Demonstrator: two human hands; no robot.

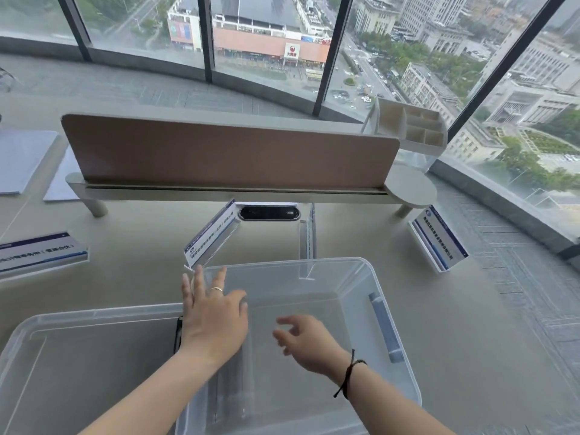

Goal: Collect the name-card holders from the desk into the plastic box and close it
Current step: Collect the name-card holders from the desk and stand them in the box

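A clear plastic box [361, 277] stands open on the desk in front of me, its clear lid [78, 356] lying flat to its left. My left hand [213, 312] hovers over the box's left rim, fingers spread, holding nothing. Over the box's inside my right hand [301, 340] is loosely open and empty. Acrylic name-card holders stand on the desk: one [208, 235] just behind the box's far left corner, one seen edge-on [307, 233] behind the far rim, one [439, 243] at the right, one [40, 252] at the far left.
A brown desk divider [229, 152] on a white stand crosses the back of the desk, with a cable grommet [268, 212] below it. A white organiser [411, 127] sits at the back right. Papers [22, 158] lie at the left. Tall windows stand beyond.
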